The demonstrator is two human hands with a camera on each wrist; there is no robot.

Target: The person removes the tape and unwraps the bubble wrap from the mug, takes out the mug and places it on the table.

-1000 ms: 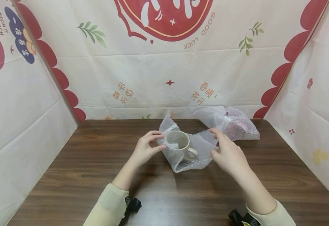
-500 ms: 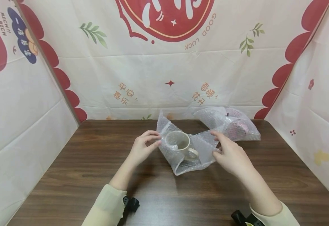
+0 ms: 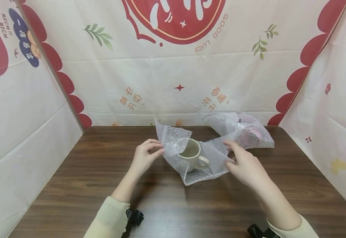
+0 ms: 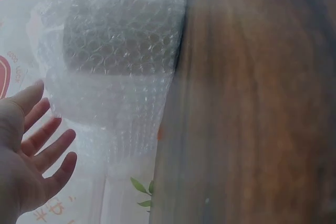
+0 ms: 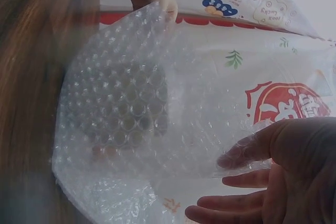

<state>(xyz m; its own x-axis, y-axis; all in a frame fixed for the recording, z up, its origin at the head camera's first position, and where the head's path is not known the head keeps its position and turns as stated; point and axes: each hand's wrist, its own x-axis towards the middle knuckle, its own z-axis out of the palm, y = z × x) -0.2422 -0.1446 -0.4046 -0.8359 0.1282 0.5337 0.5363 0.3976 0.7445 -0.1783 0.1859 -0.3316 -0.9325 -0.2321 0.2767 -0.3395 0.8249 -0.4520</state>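
A cream mug (image 3: 191, 152) stands upright in a sheet of bubble wrap (image 3: 176, 165), its handle toward the right. The wrap's left flap still covers part of the mug's rim and side. At the left edge of the wrap, my left hand (image 3: 143, 156) pinches the flap between thumb and fingers. On the opposite side, my right hand (image 3: 245, 165) holds the wrap's right edge with the thumb and index finger. In the right wrist view the mug shows as a dark blur behind the bubbles, and the other fingers of the right hand (image 5: 294, 177) are spread.
Behind my right hand, a second bubble-wrapped bundle (image 3: 251, 135) with something pink inside lies near the back edge of the brown wooden table (image 3: 101, 178). Printed white cloth walls (image 3: 149, 72) enclose the table at the back and both sides.
My left hand has moved left, drawing the wrap's left flap outward and spreading it wider beside the mug. The right hand has shifted slightly right with its edge of the wrap.
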